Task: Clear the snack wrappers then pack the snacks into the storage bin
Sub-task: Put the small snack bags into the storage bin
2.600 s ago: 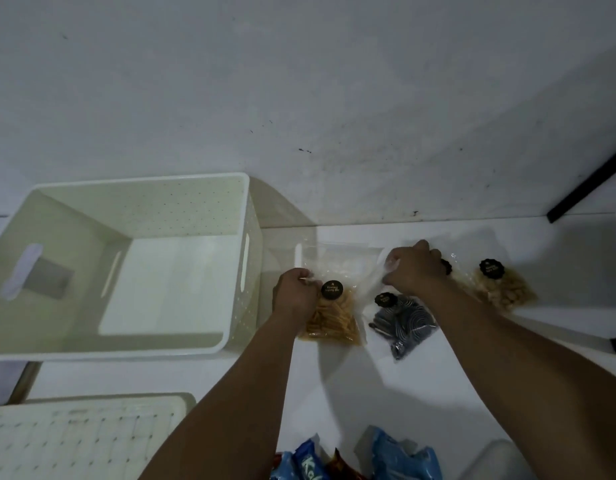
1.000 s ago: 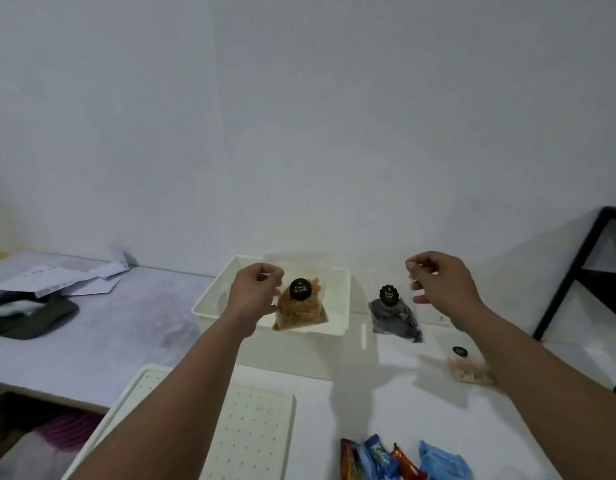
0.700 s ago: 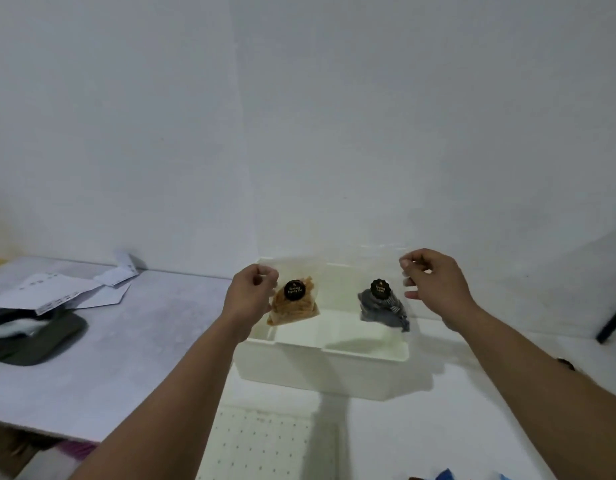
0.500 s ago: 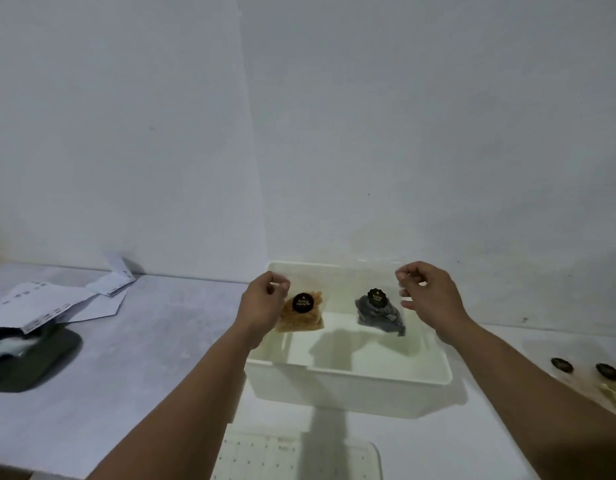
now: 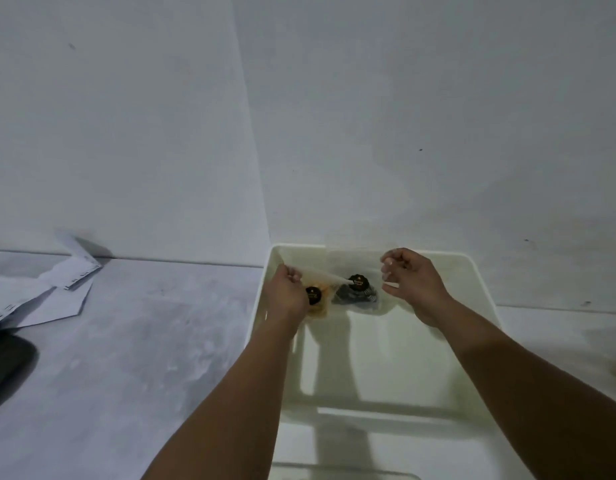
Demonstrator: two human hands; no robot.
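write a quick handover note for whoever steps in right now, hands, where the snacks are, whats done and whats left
Left hand: pinching the clear top of the orange snack bag, low inside the storage bin at its far left.
Right hand: above the bin, fingers curled; the dark snack bag sits beside the orange one, and I cannot tell whether the hand grips it.
Done: both bags are inside the bin.
Left: release them, then pack whatever snacks remain. None show clearly here.
Aside: papers lie on the grey counter.
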